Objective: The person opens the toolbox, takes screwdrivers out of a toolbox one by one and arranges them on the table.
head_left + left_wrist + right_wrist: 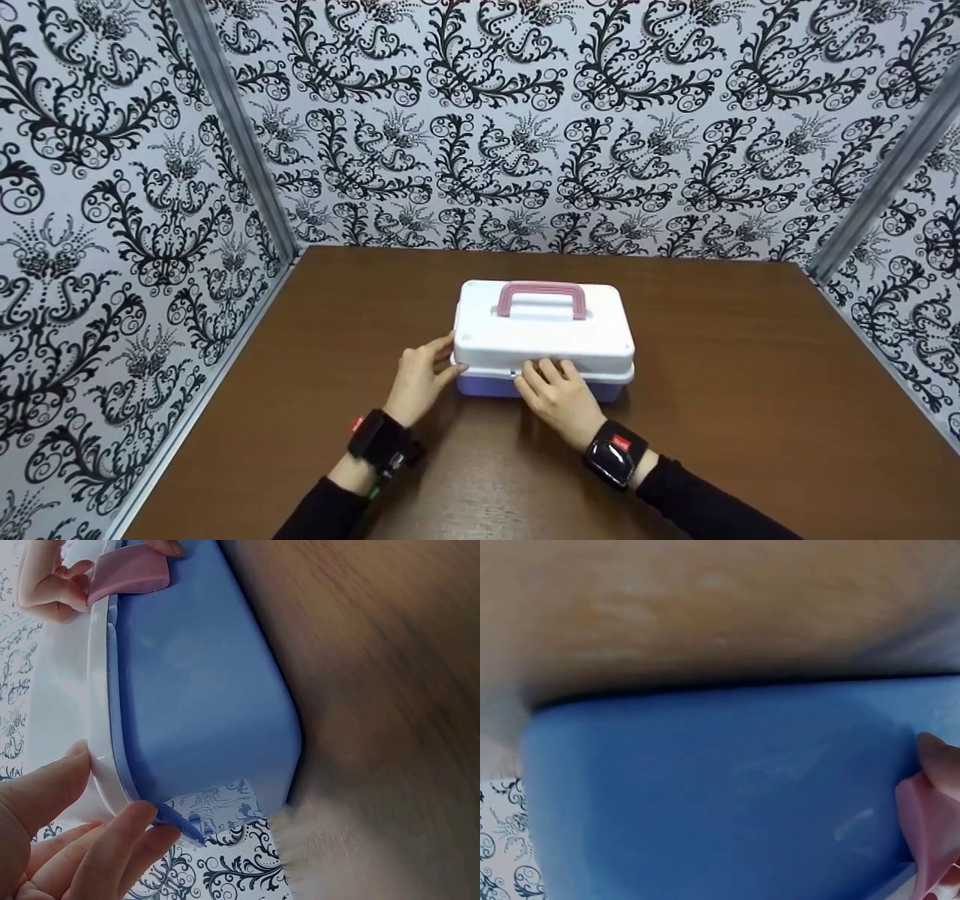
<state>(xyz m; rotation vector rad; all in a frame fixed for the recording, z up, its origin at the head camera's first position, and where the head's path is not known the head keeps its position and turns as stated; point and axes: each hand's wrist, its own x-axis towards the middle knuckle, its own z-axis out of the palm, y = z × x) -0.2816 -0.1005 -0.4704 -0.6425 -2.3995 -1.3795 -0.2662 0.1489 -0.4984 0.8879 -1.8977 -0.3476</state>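
A lidded toolbox with a white lid and a blue-purple base stands on the table, its pink handle lying on top. My left hand holds the box's left front corner; in the left wrist view its thumb lies against the lid's edge and its fingers curl at the rim. At the front middle, my right hand grips the pink latch, thumb at the latch's lower edge and fingers over the lid side. In the right wrist view the latch stands out from the blue wall. Lid and base are together.
The brown wooden table stretches around the box. Panels with a black-and-white scroll pattern rise behind and at both sides, with grey metal posts at the corners. Each wrist wears a black strap.
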